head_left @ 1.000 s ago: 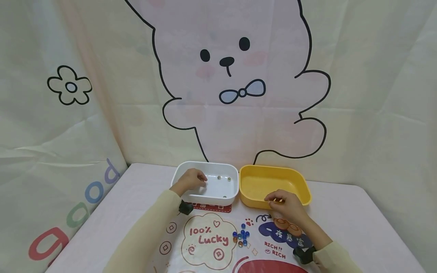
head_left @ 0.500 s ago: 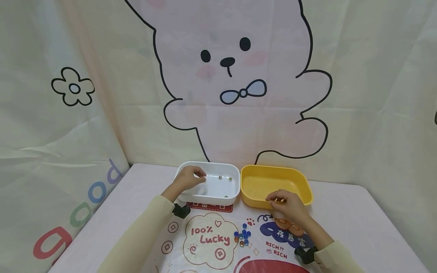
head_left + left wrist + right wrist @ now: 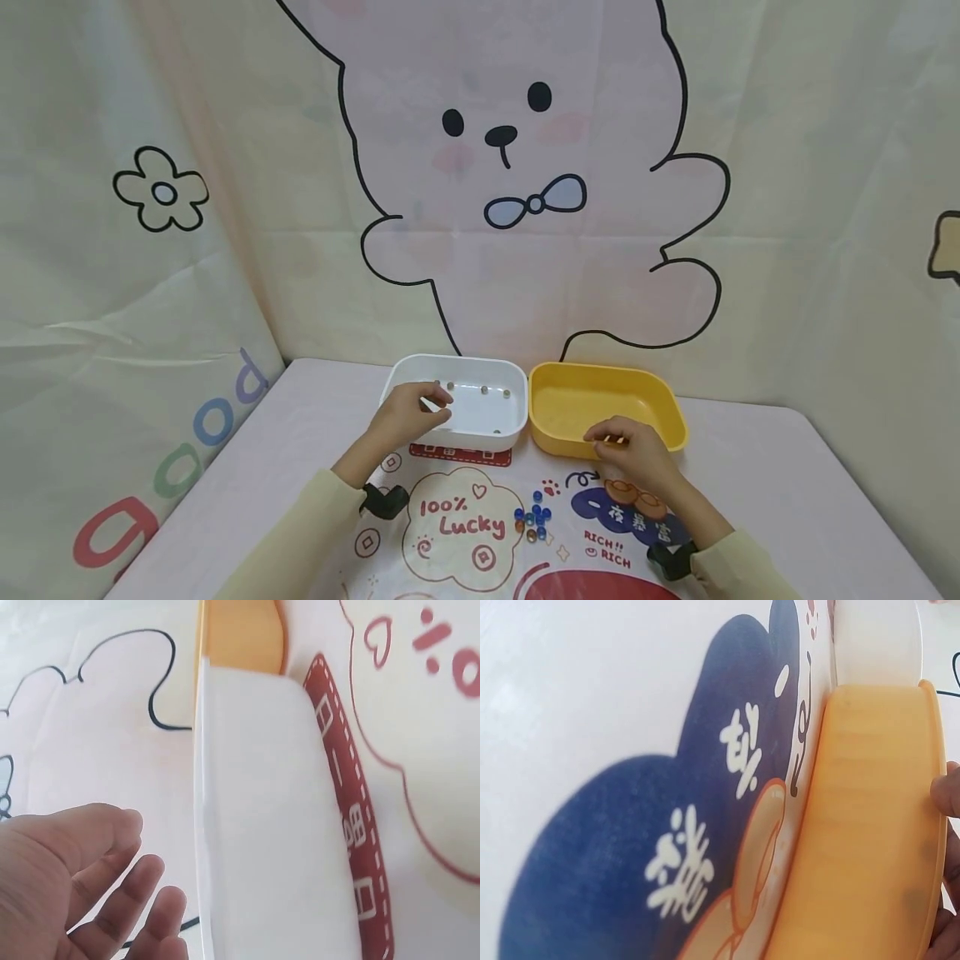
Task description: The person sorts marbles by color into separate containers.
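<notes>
In the head view my left hand [image 3: 408,414] is over the left front of a white tray [image 3: 467,442]. The left wrist view shows this hand's fingers [image 3: 150,874] loosely bent and apart, with nothing between them. Several small pale marbles [image 3: 484,390] lie on the tray's floor. My right hand [image 3: 633,448] is at the front rim of a yellow tray [image 3: 555,443], holding it. From the right wrist, the thumb [image 3: 949,789] overlaps the rim's outer side, and the other fingers are partly hidden behind it.
A cluster of blue and amber marbles [image 3: 532,518] lies on the printed tabletop [image 3: 461,533], in front of the trays and between the forearms. Both trays stand side by side near the back edge, before a hanging cloth [image 3: 517,275] with a cartoon bear.
My left hand has drawn back toward me and slightly left over the white tray. Two marbles near the tray's back wall, out of sight before, now show. The right hand stays at the yellow rim.
</notes>
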Tool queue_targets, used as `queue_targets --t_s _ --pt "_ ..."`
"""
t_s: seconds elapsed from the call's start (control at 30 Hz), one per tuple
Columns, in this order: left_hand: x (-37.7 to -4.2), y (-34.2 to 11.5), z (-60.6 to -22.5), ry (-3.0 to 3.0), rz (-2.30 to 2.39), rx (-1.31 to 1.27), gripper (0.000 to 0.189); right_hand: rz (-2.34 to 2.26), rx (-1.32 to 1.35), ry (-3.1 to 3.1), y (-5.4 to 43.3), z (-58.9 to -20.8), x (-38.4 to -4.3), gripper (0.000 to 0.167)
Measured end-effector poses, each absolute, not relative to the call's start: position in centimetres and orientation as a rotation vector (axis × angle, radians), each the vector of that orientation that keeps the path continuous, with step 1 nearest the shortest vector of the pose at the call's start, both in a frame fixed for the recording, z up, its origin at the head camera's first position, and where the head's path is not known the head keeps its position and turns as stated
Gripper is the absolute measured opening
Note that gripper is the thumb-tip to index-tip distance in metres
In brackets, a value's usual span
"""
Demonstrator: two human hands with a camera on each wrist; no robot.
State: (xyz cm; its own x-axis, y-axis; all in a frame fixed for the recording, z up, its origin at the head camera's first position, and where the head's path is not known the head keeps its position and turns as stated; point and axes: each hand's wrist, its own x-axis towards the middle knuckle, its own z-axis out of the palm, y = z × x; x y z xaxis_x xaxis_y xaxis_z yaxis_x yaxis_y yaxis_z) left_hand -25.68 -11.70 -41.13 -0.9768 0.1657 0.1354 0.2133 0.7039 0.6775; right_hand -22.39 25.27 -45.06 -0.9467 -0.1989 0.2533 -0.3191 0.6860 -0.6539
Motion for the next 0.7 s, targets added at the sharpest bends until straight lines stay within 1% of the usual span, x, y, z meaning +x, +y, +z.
queue_targets --t_s 0.2,0.4,0.7 --pt "-23.0 -10.9 -41.4 -2.806 -1.190 -0.444 0.012 1.110 0.419 -2.732 25.2 -45.0 -22.3 0.015" --pt "-20.9 -9.6 -42.2 -2.846 -1.183 -0.586 0.014 1.111 0.438 -2.710 25.3 -45.0 -22.3 0.015" --pt "-18.5 -7.2 -43.6 -2.942 -1.238 -0.665 0.018 1.112 0.442 -2.722 25.3 -45.2 -22.4 0.016"
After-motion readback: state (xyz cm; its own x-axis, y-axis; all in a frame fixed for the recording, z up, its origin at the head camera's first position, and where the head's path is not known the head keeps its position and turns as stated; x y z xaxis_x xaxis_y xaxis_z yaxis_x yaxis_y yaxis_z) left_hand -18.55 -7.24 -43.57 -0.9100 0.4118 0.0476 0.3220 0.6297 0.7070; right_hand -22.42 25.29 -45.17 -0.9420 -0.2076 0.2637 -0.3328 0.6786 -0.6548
